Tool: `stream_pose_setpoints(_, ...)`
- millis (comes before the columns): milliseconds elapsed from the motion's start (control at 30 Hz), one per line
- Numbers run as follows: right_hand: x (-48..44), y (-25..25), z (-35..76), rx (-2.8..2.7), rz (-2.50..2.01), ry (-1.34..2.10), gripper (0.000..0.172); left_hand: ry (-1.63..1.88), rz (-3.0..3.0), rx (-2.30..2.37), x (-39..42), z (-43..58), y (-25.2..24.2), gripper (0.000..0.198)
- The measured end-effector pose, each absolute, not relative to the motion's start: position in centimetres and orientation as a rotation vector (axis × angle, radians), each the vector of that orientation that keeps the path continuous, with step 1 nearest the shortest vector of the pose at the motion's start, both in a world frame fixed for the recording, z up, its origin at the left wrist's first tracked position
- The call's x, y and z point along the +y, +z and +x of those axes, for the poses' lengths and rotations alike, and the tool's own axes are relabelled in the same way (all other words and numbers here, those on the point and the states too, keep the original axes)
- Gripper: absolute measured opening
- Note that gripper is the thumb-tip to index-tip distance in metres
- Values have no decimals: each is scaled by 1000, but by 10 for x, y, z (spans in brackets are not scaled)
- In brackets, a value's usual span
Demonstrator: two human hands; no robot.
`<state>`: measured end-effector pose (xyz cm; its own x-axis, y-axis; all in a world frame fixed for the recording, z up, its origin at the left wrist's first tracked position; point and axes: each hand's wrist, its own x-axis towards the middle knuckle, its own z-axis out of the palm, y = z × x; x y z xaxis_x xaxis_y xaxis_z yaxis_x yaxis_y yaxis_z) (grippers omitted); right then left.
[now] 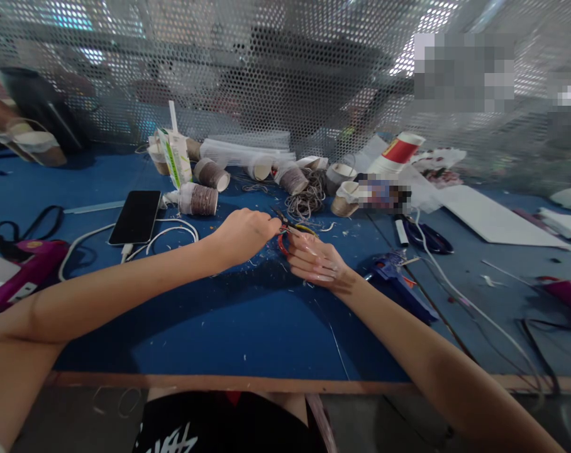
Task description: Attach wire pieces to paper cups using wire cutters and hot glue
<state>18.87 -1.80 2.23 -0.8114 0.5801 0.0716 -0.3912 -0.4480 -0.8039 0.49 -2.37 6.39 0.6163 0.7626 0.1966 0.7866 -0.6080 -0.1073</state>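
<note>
Near the middle of the table my left hand [246, 236] is closed, its thumb and fingertips pressed together. What it pinches, if anything, is too small or hidden to name. Just to its right my right hand [317, 259] has its fingers wrapped around a small hand tool [282, 217] with dark jaws and red and yellow handles. Its fingers partly cover it, and I cannot tell scissors from pliers. The tool's dark end points away from me and meets the left fingertips. Beyond the hands lies a tangle of grey-brown cord [308, 196], beside cord-wrapped paper cups [198, 199].
A phone [135, 217] with a white cable lies left, near a purple glue gun [35, 267]. A blue glue gun [401, 286] rests beside my right forearm. More cups, a carton [175, 157] and a white board [500, 217] stand before the perforated metal screen [276, 75].
</note>
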Motion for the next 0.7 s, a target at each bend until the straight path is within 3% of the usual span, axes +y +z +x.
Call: stream_pose_setpoints(700,-18,18,188,-1171,-325,2170,26,-322,-2625,-1440,-27,7,59,24)
